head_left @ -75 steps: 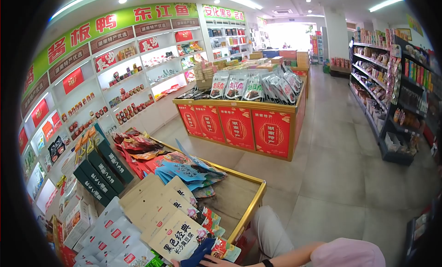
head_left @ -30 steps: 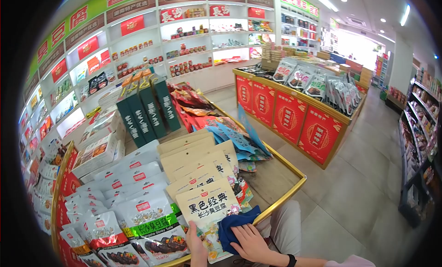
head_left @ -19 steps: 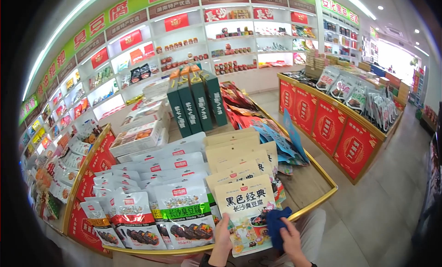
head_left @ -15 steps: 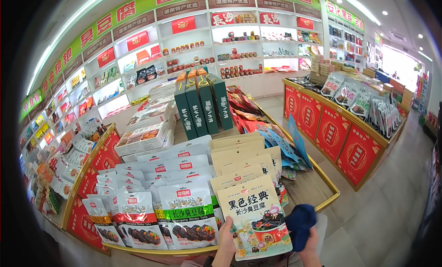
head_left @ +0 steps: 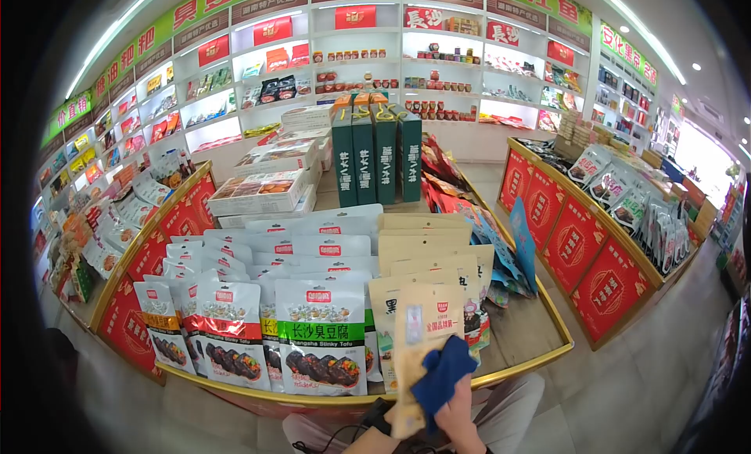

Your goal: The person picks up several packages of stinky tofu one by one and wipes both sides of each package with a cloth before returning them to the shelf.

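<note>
A tan snack bag [head_left: 420, 321] is held upright before the display table, its printed back partly turned toward me. My left hand [head_left: 382, 432] grips it low on the left side, with most fingers hidden behind the bag. In my right hand [head_left: 458, 413] is a bunched dark blue cloth [head_left: 444, 378], lying against the bag's lower right part. Just behind stand more tan bags [head_left: 422, 241] in a row. To their left are white stinky tofu bags [head_left: 322, 337] with green, red, yellow and orange bands.
A gold-trimmed table edge [head_left: 516, 371] runs in front of me. Farther back stand dark green boxes [head_left: 383, 161] and stacked white cartons [head_left: 262, 190]. Blue packets [head_left: 522, 247] lean at the right. Red-panelled counters [head_left: 567, 235] flank the table, with lit wall shelves behind.
The tan bag has turned from its front to its back and moved slightly up. My right hand has brought the blue cloth left onto the bag. The view has shifted left.
</note>
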`<state>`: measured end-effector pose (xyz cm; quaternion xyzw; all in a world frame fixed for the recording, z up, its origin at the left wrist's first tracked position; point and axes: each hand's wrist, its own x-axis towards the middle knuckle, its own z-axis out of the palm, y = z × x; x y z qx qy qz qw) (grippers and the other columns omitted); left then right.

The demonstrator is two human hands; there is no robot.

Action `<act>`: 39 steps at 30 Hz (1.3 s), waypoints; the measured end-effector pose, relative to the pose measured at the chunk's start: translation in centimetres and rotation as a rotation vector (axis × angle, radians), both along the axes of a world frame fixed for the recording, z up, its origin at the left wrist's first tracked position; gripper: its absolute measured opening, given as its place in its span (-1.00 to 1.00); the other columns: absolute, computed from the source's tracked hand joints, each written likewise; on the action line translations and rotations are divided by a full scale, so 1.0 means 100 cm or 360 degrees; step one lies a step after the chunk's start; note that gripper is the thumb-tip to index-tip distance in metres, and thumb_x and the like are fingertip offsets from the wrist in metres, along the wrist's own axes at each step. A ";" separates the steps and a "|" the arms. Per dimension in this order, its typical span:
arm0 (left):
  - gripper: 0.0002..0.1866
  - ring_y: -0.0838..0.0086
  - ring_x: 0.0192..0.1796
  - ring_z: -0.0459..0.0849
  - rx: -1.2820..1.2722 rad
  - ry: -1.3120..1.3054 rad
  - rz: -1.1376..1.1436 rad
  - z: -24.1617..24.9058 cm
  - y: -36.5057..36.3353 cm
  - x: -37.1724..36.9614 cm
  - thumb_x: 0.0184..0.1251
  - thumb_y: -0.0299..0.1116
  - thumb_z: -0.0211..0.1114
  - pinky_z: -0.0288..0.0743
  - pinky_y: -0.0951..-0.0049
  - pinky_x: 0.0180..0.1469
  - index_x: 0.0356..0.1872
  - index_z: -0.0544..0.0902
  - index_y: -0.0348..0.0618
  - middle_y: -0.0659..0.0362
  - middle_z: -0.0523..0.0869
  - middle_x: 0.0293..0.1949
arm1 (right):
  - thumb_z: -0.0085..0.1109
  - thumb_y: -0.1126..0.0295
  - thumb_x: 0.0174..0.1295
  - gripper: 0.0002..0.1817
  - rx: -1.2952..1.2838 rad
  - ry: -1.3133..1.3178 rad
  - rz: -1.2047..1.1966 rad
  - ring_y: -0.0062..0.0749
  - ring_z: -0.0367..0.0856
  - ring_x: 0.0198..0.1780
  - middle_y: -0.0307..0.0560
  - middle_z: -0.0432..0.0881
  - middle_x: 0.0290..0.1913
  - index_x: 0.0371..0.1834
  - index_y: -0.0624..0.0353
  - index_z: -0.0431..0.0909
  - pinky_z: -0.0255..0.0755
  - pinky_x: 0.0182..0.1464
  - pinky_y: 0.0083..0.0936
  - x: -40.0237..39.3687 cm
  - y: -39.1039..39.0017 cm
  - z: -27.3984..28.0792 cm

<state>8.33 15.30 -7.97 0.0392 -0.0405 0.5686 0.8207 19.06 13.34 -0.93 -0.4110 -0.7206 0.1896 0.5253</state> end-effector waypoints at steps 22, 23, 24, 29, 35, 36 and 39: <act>-0.32 0.07 0.35 0.62 -0.0332 0.0106 0.0416 -0.004 -0.031 -0.028 0.71 0.10 -0.05 0.50 -0.01 0.44 0.53 0.35 -0.27 -0.18 0.51 0.45 | 0.39 0.07 -0.07 -0.60 0.0077 -0.0961 0.0469 0.13 0.51 0.07 0.04 0.61 -0.11 -0.27 0.13 0.67 0.26 0.24 0.38 -0.028 -0.050 -0.029; -0.32 0.06 0.35 0.62 -0.0321 0.0104 0.0417 -0.006 -0.032 -0.028 0.71 0.10 -0.05 0.50 0.00 0.44 0.53 0.35 -0.27 -0.18 0.51 0.45 | 0.39 0.07 -0.07 -0.60 0.0081 -0.0966 0.0478 0.13 0.51 0.07 0.04 0.61 -0.11 -0.27 0.13 0.67 0.26 0.24 0.38 -0.027 -0.050 -0.030; -0.32 0.06 0.36 0.62 -0.0297 0.0087 0.0396 -0.006 -0.028 -0.026 0.70 0.10 -0.05 0.49 0.00 0.44 0.53 0.34 -0.27 -0.18 0.50 0.45 | 0.41 0.08 -0.07 -0.61 -0.0051 -0.0958 0.0382 0.15 0.52 0.06 0.05 0.61 -0.13 -0.29 0.13 0.67 0.27 0.21 0.37 -0.024 -0.049 -0.035; -0.31 0.06 0.36 0.62 -0.0093 -0.0028 0.0276 -0.008 -0.003 -0.013 0.70 0.10 -0.04 0.49 0.00 0.45 0.54 0.34 -0.27 -0.18 0.49 0.47 | 0.45 0.07 -0.07 -0.55 0.0250 -0.0785 0.0005 0.31 0.51 0.12 0.12 0.65 -0.07 -0.26 0.22 0.72 0.25 0.30 0.40 -0.015 -0.029 -0.043; -0.30 0.06 0.37 0.61 -0.0167 -0.0011 0.0420 -0.002 -0.019 -0.043 0.69 0.10 -0.03 0.48 0.01 0.46 0.55 0.33 -0.27 -0.19 0.47 0.49 | 0.33 0.02 0.19 -0.28 0.0061 -0.0787 -0.0099 0.38 0.16 0.59 0.28 0.45 0.46 0.35 0.26 0.55 -0.19 0.58 0.39 -0.003 0.002 -0.042; -0.30 0.06 0.37 0.61 -0.0160 -0.0016 0.0428 0.000 -0.018 -0.047 0.69 0.10 -0.03 0.48 0.01 0.46 0.55 0.33 -0.27 -0.19 0.47 0.49 | 0.32 0.02 0.20 -0.26 0.0084 -0.0815 -0.0088 0.41 0.15 0.59 0.29 0.44 0.48 0.37 0.26 0.53 -0.18 0.59 0.37 -0.001 0.003 -0.042; -0.30 0.05 0.38 0.61 -0.0131 -0.0066 0.0405 -0.002 0.001 -0.044 0.69 0.10 -0.02 0.47 0.01 0.46 0.55 0.33 -0.27 -0.19 0.46 0.50 | 0.32 0.04 0.21 -0.26 0.0124 -0.0685 -0.0252 0.42 0.17 0.57 0.33 0.43 0.47 0.39 0.28 0.51 -0.13 0.58 0.34 0.005 0.012 -0.035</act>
